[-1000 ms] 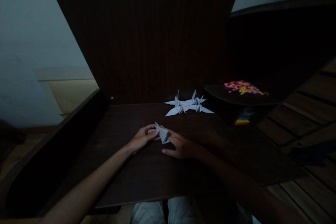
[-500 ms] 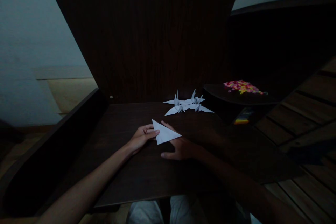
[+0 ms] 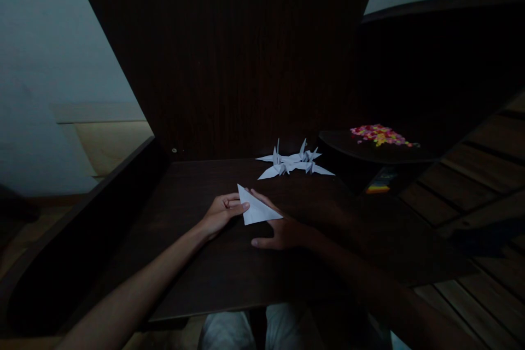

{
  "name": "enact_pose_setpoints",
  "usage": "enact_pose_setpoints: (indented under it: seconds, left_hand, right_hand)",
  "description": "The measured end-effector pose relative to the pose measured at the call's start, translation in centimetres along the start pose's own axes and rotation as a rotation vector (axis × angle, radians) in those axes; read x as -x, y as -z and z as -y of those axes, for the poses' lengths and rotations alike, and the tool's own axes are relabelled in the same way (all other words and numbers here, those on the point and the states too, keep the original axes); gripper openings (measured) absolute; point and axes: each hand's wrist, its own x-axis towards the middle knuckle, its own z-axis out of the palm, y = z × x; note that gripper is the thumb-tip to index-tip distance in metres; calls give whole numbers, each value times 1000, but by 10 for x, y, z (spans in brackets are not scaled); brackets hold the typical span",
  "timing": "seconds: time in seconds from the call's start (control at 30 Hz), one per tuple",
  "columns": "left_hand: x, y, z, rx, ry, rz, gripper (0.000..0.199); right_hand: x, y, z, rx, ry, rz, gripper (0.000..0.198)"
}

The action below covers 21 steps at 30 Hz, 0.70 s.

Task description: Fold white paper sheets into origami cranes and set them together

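A white sheet of paper folded into a triangle (image 3: 257, 210) is pinched at its left edge by my left hand (image 3: 219, 214), thumb on top. My right hand (image 3: 282, 231) is open behind and under the paper's right side, its thumb and fingers apart; part of its fingers is hidden by the paper. Whether the right fingers touch the paper I cannot tell. Beyond my hands, several white folded paper cranes (image 3: 290, 163) stand close together at the back of the dark wooden desk (image 3: 197, 279).
A pile of small pink, red and yellow pieces (image 3: 381, 135) lies on a curved dark shelf (image 3: 336, 145) at the right. A raised side panel (image 3: 90, 219) bounds the desk on the left, and a tall dark back panel (image 3: 229, 54) rises behind it.
The paper triangle has turned slightly, its right tip moving down a little. Both hands have stayed nearly in place.
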Motion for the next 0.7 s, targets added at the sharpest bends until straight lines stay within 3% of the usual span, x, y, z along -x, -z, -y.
enact_pose_setpoints:
  seconds: [0.1,0.27,0.37,0.5,0.7]
  left_hand:
    - [-1,3,0,-8,-10,-28,43]
    - [-1,4,-4,-12,-18,-115,41]
    - [0,2,-5,-47,-30,-134,42]
    - [1,-2,-4,-101,-40,-80,39]
    - [5,-8,-5,-179,-53,-57,32]
  right_hand:
    - [-1,3,1,-107,-15,-31,99]
    - [-4,8,-5,-410,-11,-200,77]
    - [-7,7,-10,-531,-118,-294,65]
    - [-9,3,-8,-489,-293,-282,47]
    - [-11,0,-5,-497,-351,-237,29]
